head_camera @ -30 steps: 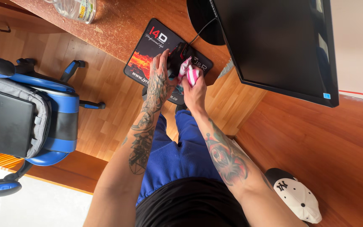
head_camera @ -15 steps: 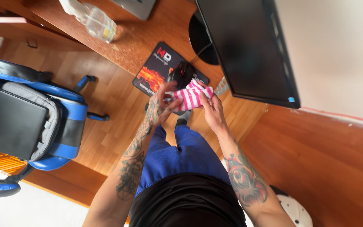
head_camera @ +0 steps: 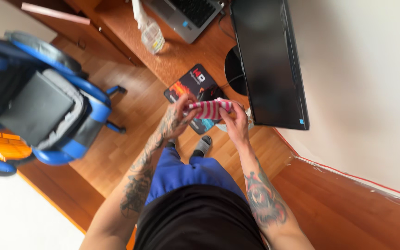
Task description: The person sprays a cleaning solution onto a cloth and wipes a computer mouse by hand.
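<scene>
both hands' fingers clamped on striped cloth (head_camera: 210,108), now lifted off mouse (head_camera: 212,93), stretched between left hand (head_camera: 178,115) and right hand (head_camera: 235,121)

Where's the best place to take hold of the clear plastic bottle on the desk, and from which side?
Grip the clear plastic bottle around its round body, probably coming from the desk's open front edge by the chair. The laptop crowds its far side, and the tapered top looks harder to hold.

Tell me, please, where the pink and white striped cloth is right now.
In the head view, the striped cloth is stretched between the left hand and right hand, above the mouse pad, just left of the monitor.
</scene>
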